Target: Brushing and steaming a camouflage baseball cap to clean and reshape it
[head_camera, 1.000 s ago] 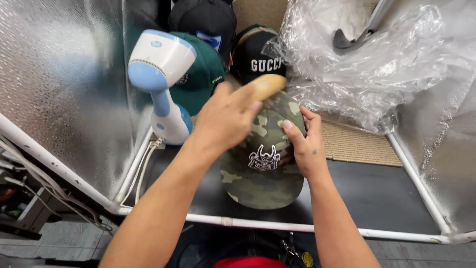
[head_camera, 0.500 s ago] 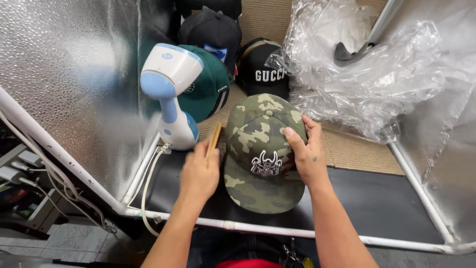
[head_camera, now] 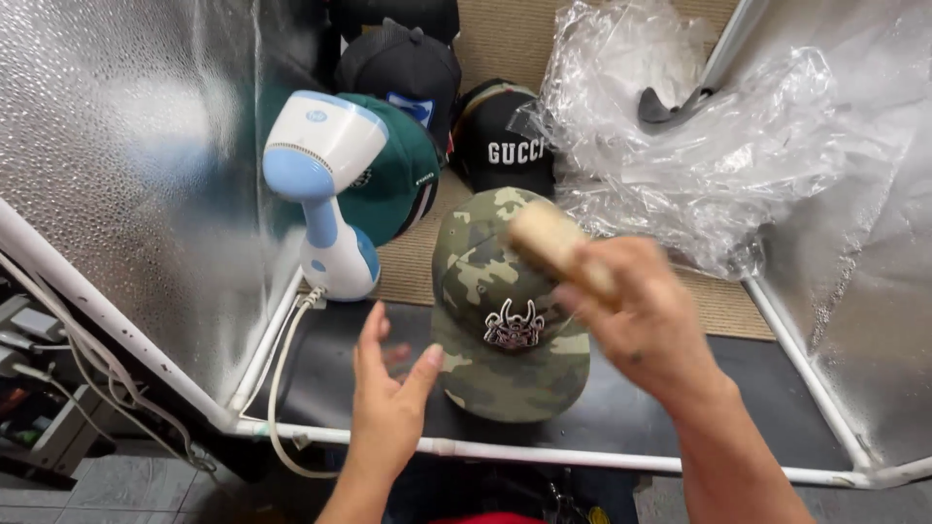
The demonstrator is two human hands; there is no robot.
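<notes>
A camouflage cap (head_camera: 485, 291) with a white emblem on its front sits on the dark mat (head_camera: 757, 388) in a small silver-walled booth. My right hand (head_camera: 646, 325), blurred by motion, is shut on a tan wooden brush (head_camera: 558, 247) held above the cap's right side. My left hand (head_camera: 388, 393) hovers open just left of the cap's brim, fingers apart, holding nothing.
A white and blue handheld steamer (head_camera: 325, 184) stands at the left, its cord (head_camera: 277, 378) trailing over the white pipe frame (head_camera: 582, 456). A green cap (head_camera: 403, 175) and two black caps (head_camera: 505, 141) lie behind. Crumpled clear plastic (head_camera: 718, 136) fills the right back.
The brush has passed from my left hand to my right hand, which left the cap's side and now holds it above the cap. My left hand has opened.
</notes>
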